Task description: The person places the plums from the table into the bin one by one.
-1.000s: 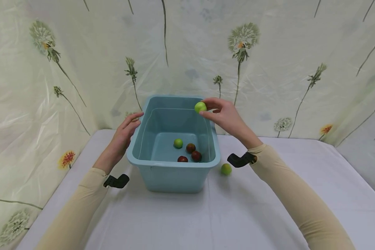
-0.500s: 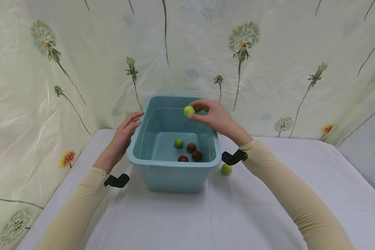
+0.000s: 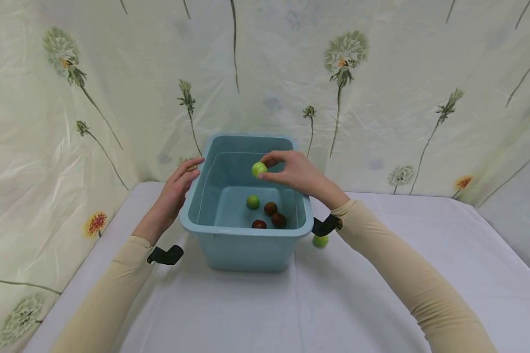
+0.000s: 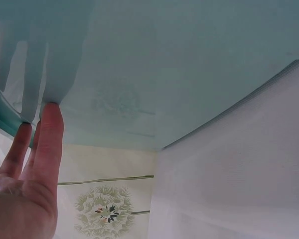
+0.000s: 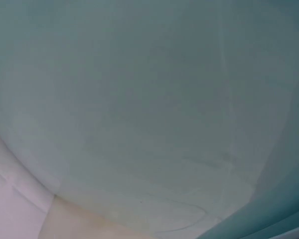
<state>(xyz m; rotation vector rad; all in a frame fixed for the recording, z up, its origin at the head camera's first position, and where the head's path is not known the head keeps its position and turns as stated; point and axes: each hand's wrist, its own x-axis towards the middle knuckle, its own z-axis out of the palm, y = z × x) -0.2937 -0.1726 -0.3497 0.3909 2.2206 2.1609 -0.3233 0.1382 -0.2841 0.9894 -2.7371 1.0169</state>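
Note:
A light blue plastic tub (image 3: 247, 250) stands on the table. My right hand (image 3: 298, 172) pinches a small round green fruit (image 3: 259, 169) between thumb and fingers, over the tub's opening. My left hand (image 3: 172, 198) has its fingers extended against the tub's left side; in the left wrist view its fingertips (image 4: 52, 110) touch the outer wall. Inside the tub lie another green fruit (image 3: 252, 201) and three dark red round fruits, one of them (image 3: 271, 209) near the green one. The right wrist view is filled by the tub's wall (image 5: 154, 109); the right hand does not show there.
One more green fruit (image 3: 320, 241) lies on the white tablecloth (image 3: 362, 304) right of the tub, partly covered by the black wrist camera (image 3: 327, 226). Behind the table hangs a pale curtain (image 3: 269, 63) printed with dandelions.
My right hand has carried the green fruit left and slightly down, from the tub's far right rim to above its middle. The left hand has stayed in place.

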